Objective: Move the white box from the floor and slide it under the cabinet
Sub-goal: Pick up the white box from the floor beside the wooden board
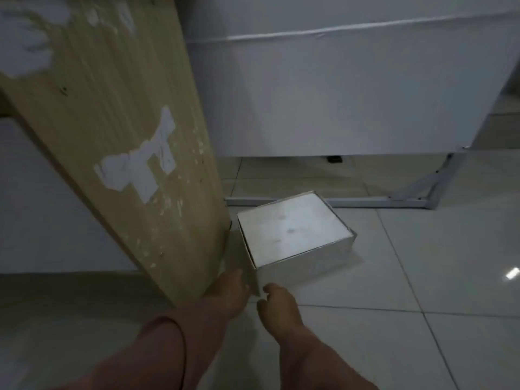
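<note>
I am reaching both empty, loosely curled hands, left hand (229,294) and right hand (277,301), toward the white box (292,229)'s near corner, aiming to push it flat along the tiled floor (422,263).

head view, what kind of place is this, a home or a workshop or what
Probably an indoor room in a home or small office, dimly lit. The floor is glossy pale tile, a worn wooden panel stands on it, and a white board on a metal frame stands behind the white box.

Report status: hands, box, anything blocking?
Left hand and right hand empty, reaching near the box corner. White box on floor beside wooden panel. Metal frame behind it.
</note>
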The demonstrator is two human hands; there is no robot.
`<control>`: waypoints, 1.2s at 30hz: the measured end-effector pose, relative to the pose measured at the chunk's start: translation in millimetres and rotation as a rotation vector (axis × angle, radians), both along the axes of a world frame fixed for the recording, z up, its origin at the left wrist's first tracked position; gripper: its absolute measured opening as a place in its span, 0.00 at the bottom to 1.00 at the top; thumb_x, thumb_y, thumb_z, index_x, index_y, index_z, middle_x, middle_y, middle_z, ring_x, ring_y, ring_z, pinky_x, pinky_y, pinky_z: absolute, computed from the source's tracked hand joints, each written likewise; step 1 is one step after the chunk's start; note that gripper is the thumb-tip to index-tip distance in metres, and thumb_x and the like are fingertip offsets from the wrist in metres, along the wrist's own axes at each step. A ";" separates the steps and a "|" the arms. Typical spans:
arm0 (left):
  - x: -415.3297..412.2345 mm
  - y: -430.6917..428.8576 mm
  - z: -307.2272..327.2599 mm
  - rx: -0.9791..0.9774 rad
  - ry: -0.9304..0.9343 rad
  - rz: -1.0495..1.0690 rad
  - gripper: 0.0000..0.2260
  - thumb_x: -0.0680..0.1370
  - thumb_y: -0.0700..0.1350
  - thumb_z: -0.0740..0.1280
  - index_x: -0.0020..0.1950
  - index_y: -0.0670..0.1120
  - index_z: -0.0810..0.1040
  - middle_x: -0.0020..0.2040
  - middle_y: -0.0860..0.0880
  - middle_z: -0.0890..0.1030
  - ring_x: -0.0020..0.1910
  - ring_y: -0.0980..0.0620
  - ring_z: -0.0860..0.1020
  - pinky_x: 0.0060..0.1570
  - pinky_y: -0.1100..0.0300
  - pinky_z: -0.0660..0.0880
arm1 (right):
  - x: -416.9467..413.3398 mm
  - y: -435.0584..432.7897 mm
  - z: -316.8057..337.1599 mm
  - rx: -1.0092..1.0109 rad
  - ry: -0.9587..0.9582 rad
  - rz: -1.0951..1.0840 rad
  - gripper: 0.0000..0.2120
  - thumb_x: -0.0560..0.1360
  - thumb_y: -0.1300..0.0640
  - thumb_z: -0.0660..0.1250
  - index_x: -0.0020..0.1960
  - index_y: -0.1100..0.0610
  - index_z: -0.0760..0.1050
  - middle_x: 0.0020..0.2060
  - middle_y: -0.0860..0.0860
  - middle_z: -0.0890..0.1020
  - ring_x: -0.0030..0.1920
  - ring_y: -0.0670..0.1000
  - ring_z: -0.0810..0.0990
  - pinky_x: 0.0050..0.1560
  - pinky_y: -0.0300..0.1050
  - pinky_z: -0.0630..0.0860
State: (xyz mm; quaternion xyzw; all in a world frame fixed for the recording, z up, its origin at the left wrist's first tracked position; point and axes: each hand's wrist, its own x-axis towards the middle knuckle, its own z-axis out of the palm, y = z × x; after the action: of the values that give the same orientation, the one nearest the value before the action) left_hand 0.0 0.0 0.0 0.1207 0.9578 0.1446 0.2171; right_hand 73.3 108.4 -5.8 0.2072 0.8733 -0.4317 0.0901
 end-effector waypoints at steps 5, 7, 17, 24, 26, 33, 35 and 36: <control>-29.6 22.4 -2.9 0.035 0.066 0.016 0.21 0.80 0.45 0.57 0.73 0.43 0.66 0.73 0.43 0.69 0.72 0.44 0.68 0.69 0.57 0.65 | -31.2 -3.5 -22.5 -0.025 0.182 -0.036 0.17 0.74 0.63 0.60 0.63 0.62 0.72 0.64 0.61 0.72 0.65 0.61 0.72 0.64 0.46 0.68; -34.9 31.0 -5.3 0.044 0.051 -0.024 0.21 0.78 0.42 0.58 0.71 0.42 0.68 0.72 0.44 0.69 0.70 0.43 0.69 0.69 0.55 0.66 | -38.9 -1.9 -29.9 0.033 0.197 0.026 0.23 0.75 0.64 0.59 0.70 0.61 0.66 0.74 0.62 0.62 0.75 0.61 0.59 0.71 0.48 0.62; -72.6 49.9 -24.7 0.066 -0.110 0.240 0.16 0.81 0.42 0.59 0.63 0.34 0.74 0.64 0.37 0.77 0.63 0.39 0.76 0.54 0.57 0.71 | -46.8 14.9 -54.4 0.249 0.193 0.216 0.29 0.70 0.65 0.59 0.72 0.56 0.64 0.74 0.54 0.61 0.76 0.60 0.54 0.75 0.50 0.58; -75.1 44.4 -37.5 0.587 -0.311 0.581 0.11 0.82 0.43 0.58 0.46 0.38 0.74 0.47 0.36 0.79 0.34 0.46 0.77 0.38 0.57 0.80 | -46.7 19.8 -63.7 0.239 0.227 0.236 0.32 0.67 0.66 0.58 0.71 0.53 0.65 0.74 0.54 0.63 0.75 0.60 0.57 0.75 0.51 0.59; -76.2 40.7 -40.4 0.667 -0.358 0.610 0.09 0.82 0.42 0.59 0.46 0.38 0.72 0.41 0.40 0.78 0.35 0.46 0.77 0.43 0.53 0.78 | -46.7 17.4 -62.4 0.202 0.238 0.219 0.30 0.68 0.67 0.59 0.70 0.54 0.66 0.73 0.55 0.63 0.75 0.60 0.57 0.75 0.49 0.57; -75.4 48.9 -28.3 0.492 -0.424 0.507 0.08 0.78 0.37 0.60 0.47 0.33 0.76 0.40 0.36 0.82 0.27 0.47 0.80 0.32 0.57 0.78 | -52.5 3.0 -64.8 -0.290 0.252 -0.428 0.10 0.72 0.61 0.66 0.51 0.62 0.72 0.50 0.57 0.75 0.52 0.59 0.75 0.49 0.46 0.71; -65.0 52.0 -25.3 0.434 -0.467 0.488 0.09 0.77 0.38 0.60 0.37 0.39 0.75 0.28 0.45 0.78 0.19 0.53 0.75 0.25 0.64 0.71 | -56.0 4.5 -60.3 -0.536 0.173 -0.593 0.11 0.69 0.59 0.71 0.44 0.60 0.68 0.44 0.57 0.77 0.46 0.60 0.78 0.43 0.48 0.73; -60.1 52.7 -24.9 0.420 -0.479 0.494 0.10 0.76 0.39 0.60 0.35 0.42 0.74 0.26 0.47 0.75 0.18 0.53 0.71 0.24 0.67 0.67 | -56.6 4.7 -56.5 -0.635 0.113 -0.631 0.13 0.69 0.57 0.71 0.43 0.57 0.66 0.43 0.56 0.77 0.44 0.58 0.78 0.43 0.49 0.73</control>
State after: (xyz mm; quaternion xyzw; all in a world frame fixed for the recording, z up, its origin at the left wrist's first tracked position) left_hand -60.1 52.7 -24.9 -0.1087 0.8298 0.4091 0.3637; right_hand 16.7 113.1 -62.4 0.4015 0.5952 -0.6953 -0.0345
